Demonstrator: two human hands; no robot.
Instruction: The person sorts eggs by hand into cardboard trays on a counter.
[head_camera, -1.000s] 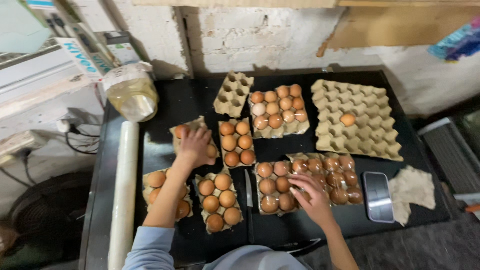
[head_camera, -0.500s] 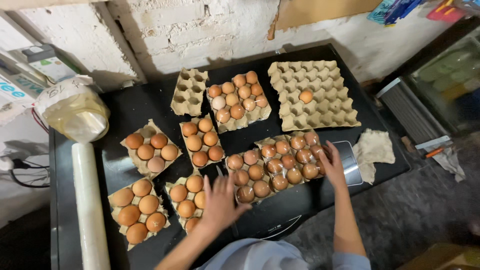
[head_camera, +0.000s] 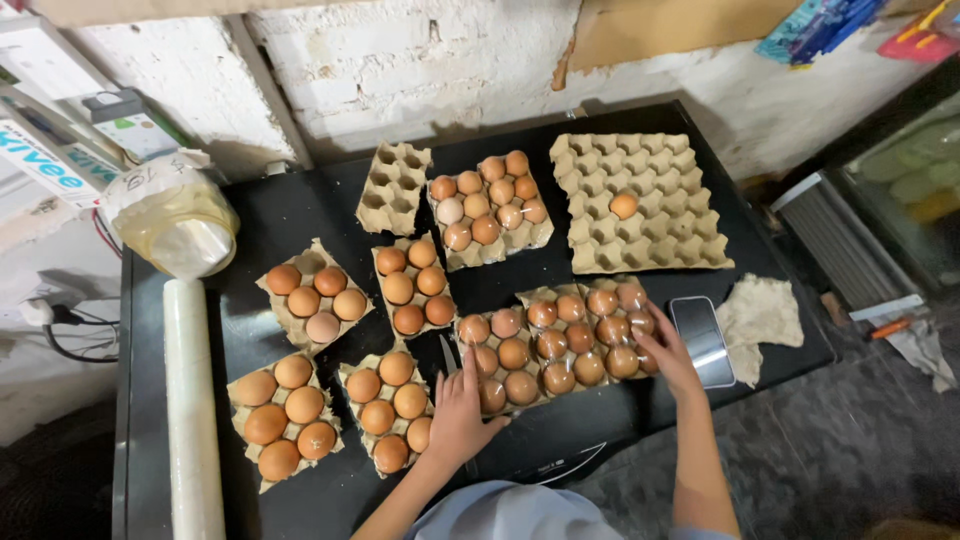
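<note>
A long cardboard tray of brown eggs (head_camera: 550, 340) lies near the front of the black table (head_camera: 300, 210), covered in clear film. My left hand (head_camera: 460, 415) rests on its left end with fingers spread, beside a knife (head_camera: 448, 355). My right hand (head_camera: 665, 355) presses against its right end. Neither hand is closed around anything. Several small cut trays of brown eggs (head_camera: 312, 298) sit to the left.
A large, nearly empty egg tray with one egg (head_camera: 624, 205) lies at the back right, a filled tray (head_camera: 487, 208) and an empty piece (head_camera: 392, 187) beside it. A phone (head_camera: 700, 340) and crumpled paper (head_camera: 760, 315) lie right. A film roll (head_camera: 190, 410) lies left.
My left hand has come from the small tray at the back left to the left end of the long wrapped tray. The view has swung rightward.
</note>
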